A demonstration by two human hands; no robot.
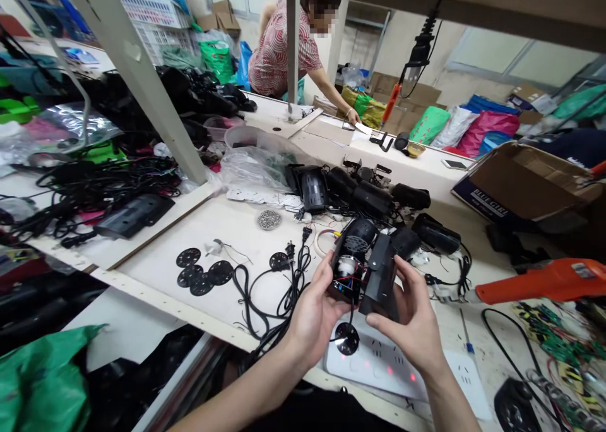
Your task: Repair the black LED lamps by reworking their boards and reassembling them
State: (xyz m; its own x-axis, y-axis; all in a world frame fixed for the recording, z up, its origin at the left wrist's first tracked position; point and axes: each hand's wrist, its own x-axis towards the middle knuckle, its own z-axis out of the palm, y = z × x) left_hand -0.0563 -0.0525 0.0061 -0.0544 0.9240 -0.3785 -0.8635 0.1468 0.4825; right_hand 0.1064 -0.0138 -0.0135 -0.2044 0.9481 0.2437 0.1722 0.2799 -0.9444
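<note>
In the head view, my left hand is wrapped around a black plastic housing half with a white motor, thin coloured wires and a round grille inside. My right hand grips a matching black plastic cover by its side, fingers behind and thumb at the lower end. The two pieces are held side by side, opened apart. A black disc with holes lies below them on a white power strip with red lights lit. Black power cords run beside my left hand.
Black housings are heaped behind my hands. Several black discs and a dish of screws lie left. An orange power tool and circuit boards are right, near a cardboard box. Across the bench, a person reaches over.
</note>
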